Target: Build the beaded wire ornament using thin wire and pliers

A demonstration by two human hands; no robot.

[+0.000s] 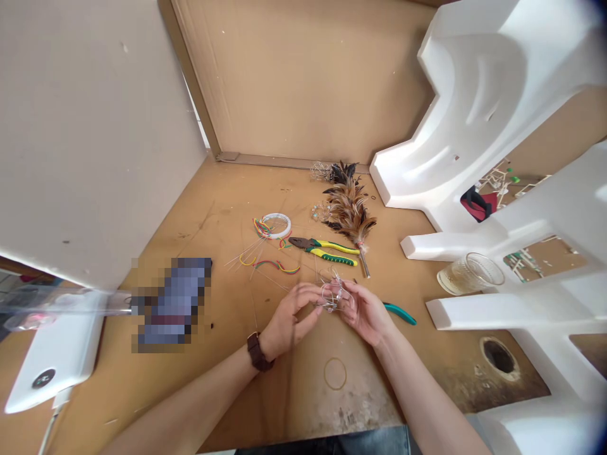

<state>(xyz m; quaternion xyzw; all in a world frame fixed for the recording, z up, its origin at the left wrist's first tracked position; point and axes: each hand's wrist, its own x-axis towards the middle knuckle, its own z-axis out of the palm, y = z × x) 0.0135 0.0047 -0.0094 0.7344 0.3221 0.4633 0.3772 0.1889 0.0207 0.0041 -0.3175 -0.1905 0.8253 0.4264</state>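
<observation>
My left hand [294,317], with a dark watch on the wrist, and my right hand [367,311] come together around a small piece of looped silvery wire with clear beads [336,293]. The fingers of each hand close on its sides. Just beyond are pliers with yellow and green handles [327,248], lying open. A teal-handled tool [401,312] lies partly hidden behind my right hand. To the left of the pliers a white ring [279,225] rests beside red, yellow and green cords [279,267] and thin wires.
Brown feathers on a stick [351,208] lie farther back. A glass [469,273] stands on the right by white moulded foam [455,126]. At left are a pixelated object [175,303] and a white device with a cable [61,354]. Cardboard panels [303,82] border the table.
</observation>
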